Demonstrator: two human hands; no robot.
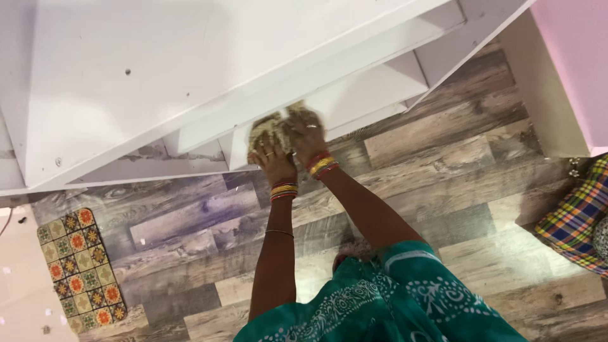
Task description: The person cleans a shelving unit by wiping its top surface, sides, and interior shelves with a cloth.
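You are in the wiping step: both your hands press one crumpled beige cloth (269, 130) against the lower edge of the white shelf unit (190, 76), a little above the middle of the frame. Your left hand (273, 155) has its grip closed around the cloth from below; your right hand (307, 134) lies over the cloth, fingers bent onto it (slightly blurred, so I judge it is holding too). Below is the wood-pattern floor (443, 164), with a patterned mat (79, 269) at lower left. The next move, I think, needs steady pressure along the shelf edge while both hands keep the cloth bunched.
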